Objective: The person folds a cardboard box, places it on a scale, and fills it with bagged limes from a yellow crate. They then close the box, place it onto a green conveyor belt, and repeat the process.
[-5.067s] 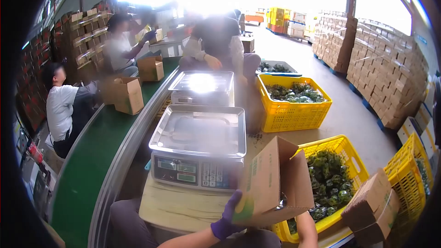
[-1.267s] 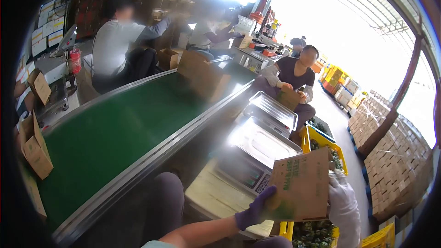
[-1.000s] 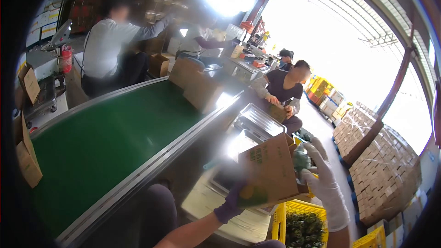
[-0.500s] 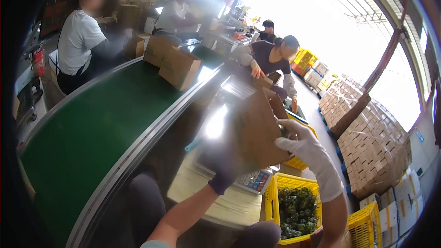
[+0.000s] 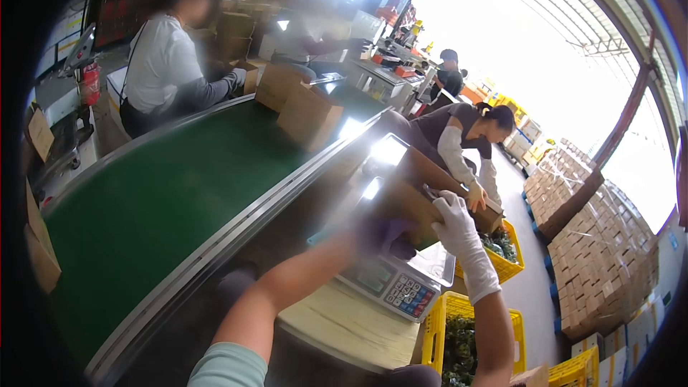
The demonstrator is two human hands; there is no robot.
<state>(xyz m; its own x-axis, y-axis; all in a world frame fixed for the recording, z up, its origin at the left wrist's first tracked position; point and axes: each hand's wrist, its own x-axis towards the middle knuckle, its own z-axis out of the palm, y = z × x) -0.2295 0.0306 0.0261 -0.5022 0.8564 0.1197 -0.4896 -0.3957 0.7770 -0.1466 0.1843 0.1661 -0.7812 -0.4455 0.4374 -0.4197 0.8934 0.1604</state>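
Note:
A brown cardboard box is tilted over the weighing scale, with its open side toward the right. My right hand, in a white glove, is closed on the box's right edge with fingers bent over it. In a purple glove, my left hand grips the box's near lower side; its fingers are partly smeared by glare. The scale's keypad faces me, and part of its metal plate shows right of the box. What lies inside the box is hidden.
A green conveyor belt runs along the left, carrying cardboard boxes. Yellow crates with dark green produce stand at the right. A co-worker bends over a crate ahead; another sits across the belt. A wrapped pallet stack stands far right.
The box has moved away from me and lower over the scale, both hands going with it. More of the scale shows. The co-worker ahead bends further toward the crate. My view has shifted.

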